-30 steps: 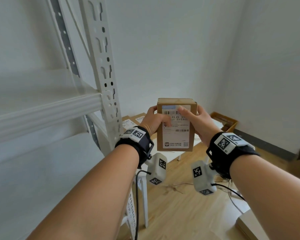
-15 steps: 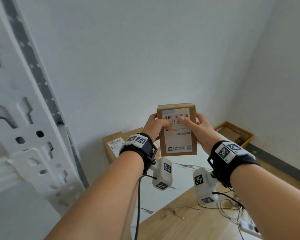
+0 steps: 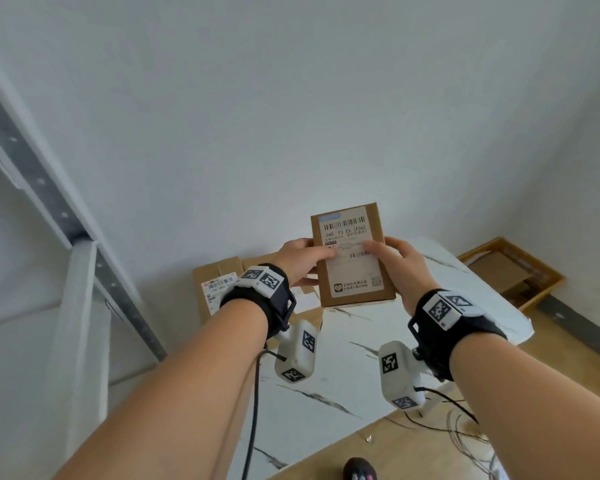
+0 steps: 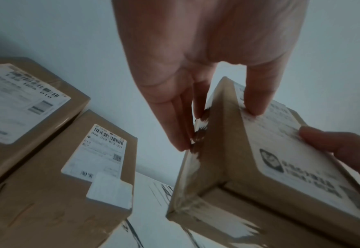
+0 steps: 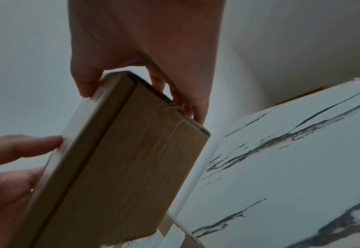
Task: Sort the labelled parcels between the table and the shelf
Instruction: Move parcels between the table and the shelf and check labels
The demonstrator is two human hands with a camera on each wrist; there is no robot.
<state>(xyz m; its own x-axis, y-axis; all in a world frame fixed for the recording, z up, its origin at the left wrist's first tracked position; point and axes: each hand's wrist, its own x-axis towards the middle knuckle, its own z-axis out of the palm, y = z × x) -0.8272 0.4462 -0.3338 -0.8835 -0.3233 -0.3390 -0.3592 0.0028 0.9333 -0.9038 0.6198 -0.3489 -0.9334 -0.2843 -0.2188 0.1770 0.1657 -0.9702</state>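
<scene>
Slim brown parcel (image 3: 352, 258), white label

Both forearms are reaching forward side by side, and the left hand (image 3: 300, 259) and the right hand (image 3: 397, 268) are gripping the parcel (image 3: 355, 268) between them, thumbs lying on its labelled face and fingers (image 4: 182, 117) pressing behind.

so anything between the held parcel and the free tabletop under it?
Nothing visible. The parcel, held by the left hand and right hand, hangs over bare marble table. Two other parcels sit off to the left.
</scene>
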